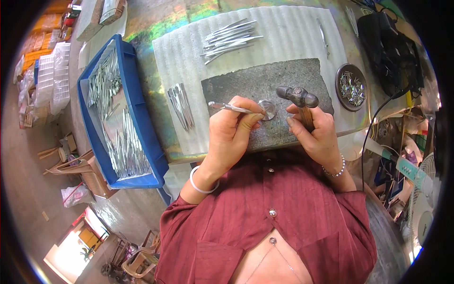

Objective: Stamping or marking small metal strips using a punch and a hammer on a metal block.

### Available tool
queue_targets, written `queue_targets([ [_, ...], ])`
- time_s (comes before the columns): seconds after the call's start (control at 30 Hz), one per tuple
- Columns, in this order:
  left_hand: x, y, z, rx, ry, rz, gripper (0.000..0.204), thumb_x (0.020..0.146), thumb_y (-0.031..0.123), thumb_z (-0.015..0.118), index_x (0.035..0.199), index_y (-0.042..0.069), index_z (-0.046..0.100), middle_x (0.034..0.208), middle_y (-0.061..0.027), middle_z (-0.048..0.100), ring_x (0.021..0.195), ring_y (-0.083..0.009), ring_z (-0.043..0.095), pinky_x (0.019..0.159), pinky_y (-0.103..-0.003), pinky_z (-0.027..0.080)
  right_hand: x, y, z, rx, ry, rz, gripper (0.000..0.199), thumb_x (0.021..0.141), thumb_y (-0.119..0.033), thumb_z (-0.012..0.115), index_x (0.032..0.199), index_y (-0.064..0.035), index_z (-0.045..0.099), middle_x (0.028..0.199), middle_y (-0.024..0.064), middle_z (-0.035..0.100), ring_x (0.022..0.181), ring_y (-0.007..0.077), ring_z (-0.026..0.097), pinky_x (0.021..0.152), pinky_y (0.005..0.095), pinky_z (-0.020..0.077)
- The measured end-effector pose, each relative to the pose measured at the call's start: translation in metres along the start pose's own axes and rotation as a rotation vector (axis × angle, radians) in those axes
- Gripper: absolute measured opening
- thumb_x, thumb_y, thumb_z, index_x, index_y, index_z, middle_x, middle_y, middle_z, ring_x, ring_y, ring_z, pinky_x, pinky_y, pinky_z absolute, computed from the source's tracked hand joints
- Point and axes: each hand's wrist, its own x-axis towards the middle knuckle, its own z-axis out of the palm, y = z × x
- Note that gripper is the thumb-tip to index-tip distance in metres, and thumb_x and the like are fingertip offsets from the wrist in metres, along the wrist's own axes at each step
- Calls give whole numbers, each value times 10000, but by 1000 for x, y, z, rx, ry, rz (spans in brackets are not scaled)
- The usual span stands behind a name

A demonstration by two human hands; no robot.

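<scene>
My left hand (228,135) is closed in a pinch on a slim silver metal piece (223,106), which lies nearly level. Its right end, by the thumb and fingertips, is close to a small round shiny metal block (269,113); whether they touch, I cannot tell. That block sits on a dark stone slab (250,78). My right hand (318,135) is wrapped round the wooden handle of a hammer (298,97), its dark steel head over the slab's right part. The right thumb and forefinger tips are near each other; anything tiny between them cannot be made out.
Slim silver pieces lie in a pile (231,40) beyond the slab and a bundle (180,106) left of it, on white foam sheet (175,52). A blue tray (142,118) holds many more. A dark round dish (340,94) of small metal bits stands right, near a black bag (385,47).
</scene>
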Motion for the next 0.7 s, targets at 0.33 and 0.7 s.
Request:
queue_targets([
  [0.33,2,-3,2,131,14,98,62,829,-64,587,848,-5,581,759,-83,582,644,-157,574,591,-260,462,0,0,1,-10,0,7,318,808,-37,651,1108,7,555,863,134,679,740,220,687,653,293,510],
  [0.7,1,-2,5,219,19,157,71,824,-65,586,847,2,577,755,-93,580,628,-190,580,566,-275,459,-2,0,2,-38,24,-44,288,810,-36,647,1082,8,562,818,121,668,725,218,681,661,290,509],
])
